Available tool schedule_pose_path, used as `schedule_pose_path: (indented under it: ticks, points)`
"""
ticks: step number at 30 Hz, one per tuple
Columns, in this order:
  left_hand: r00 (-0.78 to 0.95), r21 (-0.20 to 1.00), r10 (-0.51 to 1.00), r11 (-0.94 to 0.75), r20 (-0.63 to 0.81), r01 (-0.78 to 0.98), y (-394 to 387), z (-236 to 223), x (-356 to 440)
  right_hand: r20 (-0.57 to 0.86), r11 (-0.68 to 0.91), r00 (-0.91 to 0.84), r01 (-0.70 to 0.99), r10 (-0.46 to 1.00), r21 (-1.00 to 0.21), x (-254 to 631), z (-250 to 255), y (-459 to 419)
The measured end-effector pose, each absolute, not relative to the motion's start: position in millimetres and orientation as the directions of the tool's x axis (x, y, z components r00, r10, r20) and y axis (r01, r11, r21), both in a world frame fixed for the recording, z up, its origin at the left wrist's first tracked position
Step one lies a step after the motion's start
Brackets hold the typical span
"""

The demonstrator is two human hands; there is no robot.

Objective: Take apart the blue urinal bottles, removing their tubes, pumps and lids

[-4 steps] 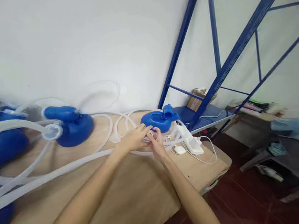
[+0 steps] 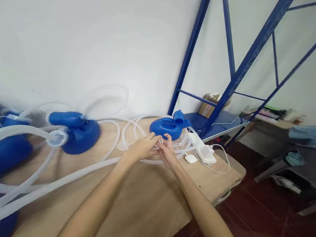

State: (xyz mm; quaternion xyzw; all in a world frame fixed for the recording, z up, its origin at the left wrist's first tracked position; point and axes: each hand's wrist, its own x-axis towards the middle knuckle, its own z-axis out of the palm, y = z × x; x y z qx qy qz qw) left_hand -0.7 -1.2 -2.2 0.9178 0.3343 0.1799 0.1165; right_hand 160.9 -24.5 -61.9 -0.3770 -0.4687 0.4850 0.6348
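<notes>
Over the wooden table, my left hand (image 2: 144, 147) and my right hand (image 2: 167, 152) meet, fingers curled and closed together on a thin white cable (image 2: 160, 142). The fingers cover most of it, and it looks bunched up. Just behind them lies a blue plastic urinal bottle (image 2: 165, 127) with its round mouth turned up at the right. A translucent hose (image 2: 94, 166) runs from the left to beneath my left wrist. Right of my right hand, more white cable lies loose beside a white charger-like piece (image 2: 191, 158).
A white power strip (image 2: 201, 147) rests near the table's (image 2: 123, 208) right end. More blue bottles (image 2: 80, 138) with hoses stand at the left. Behind on the right rises a blue metal frame (image 2: 239, 72), with a cardboard box (image 2: 209, 104) on its shelf. A cluttered desk (image 2: 271, 121) is farther right.
My right fingers have shifted slightly on the white cable, with the index finger lifted a little. The whole view has moved a few pixels; the other things lie as before.
</notes>
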Motion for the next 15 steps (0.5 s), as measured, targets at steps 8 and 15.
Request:
schedule_pose_path:
  ticks: [8,15]
  points:
    - [0.564,0.474,0.698,-0.715,0.442,0.514,14.5,36.7,-45.0,0.23,0.197,0.18,0.186,0.956,-0.963,186.9,-44.7,14.7]
    - [0.378,0.547,0.762,-0.644,0.527,0.535,-1.1,81.7,-97.3,0.121,-0.022,0.281,0.456,0.952,-0.89,214.6,-2.2,109.3]
